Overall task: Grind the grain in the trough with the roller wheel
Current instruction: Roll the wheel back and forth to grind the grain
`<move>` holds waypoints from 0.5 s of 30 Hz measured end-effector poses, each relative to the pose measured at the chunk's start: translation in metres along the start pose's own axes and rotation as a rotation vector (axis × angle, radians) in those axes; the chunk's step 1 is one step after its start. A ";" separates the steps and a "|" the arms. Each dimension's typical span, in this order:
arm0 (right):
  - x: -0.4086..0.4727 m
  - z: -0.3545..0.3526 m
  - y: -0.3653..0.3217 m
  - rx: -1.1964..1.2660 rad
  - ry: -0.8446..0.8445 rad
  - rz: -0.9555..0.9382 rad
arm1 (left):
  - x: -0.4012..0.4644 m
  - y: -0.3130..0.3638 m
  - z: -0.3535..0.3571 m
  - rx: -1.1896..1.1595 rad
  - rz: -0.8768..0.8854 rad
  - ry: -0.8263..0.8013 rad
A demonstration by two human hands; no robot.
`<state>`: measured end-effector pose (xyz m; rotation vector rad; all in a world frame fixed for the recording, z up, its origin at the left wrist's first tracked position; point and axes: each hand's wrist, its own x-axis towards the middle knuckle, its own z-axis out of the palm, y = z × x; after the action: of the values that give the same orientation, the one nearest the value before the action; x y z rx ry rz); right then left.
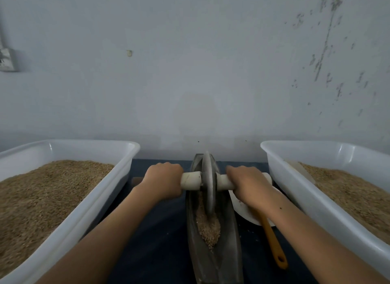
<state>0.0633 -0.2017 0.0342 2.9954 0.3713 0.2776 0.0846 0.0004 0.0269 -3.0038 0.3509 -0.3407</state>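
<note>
Right now your left hand [163,181] and right hand [249,183] each grip one end of the pale handle [191,180] through the roller wheel [209,182]. It stands upright in the dark trough [230,231] on the worktop [152,237], toward the far end. Crushed grain [207,228] lies in the groove nearer you.

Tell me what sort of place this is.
Probably a small, plain grain-processing workroom: two white plastic tubs of grain flank a boat-shaped grinding trough with its roller wheel, before a bare wall with peeling paint.
</note>
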 end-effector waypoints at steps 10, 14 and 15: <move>-0.004 -0.011 0.000 0.009 -0.150 -0.017 | 0.000 -0.004 -0.002 -0.042 0.031 -0.119; -0.010 -0.020 0.001 0.018 -0.255 -0.050 | -0.003 -0.005 -0.009 -0.176 0.031 -0.393; -0.011 -0.020 0.001 0.017 -0.266 -0.048 | -0.003 -0.004 -0.010 -0.185 0.027 -0.406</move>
<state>0.0492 -0.2036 0.0522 2.9800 0.4177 -0.1293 0.0800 0.0046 0.0368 -3.1358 0.4003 0.3206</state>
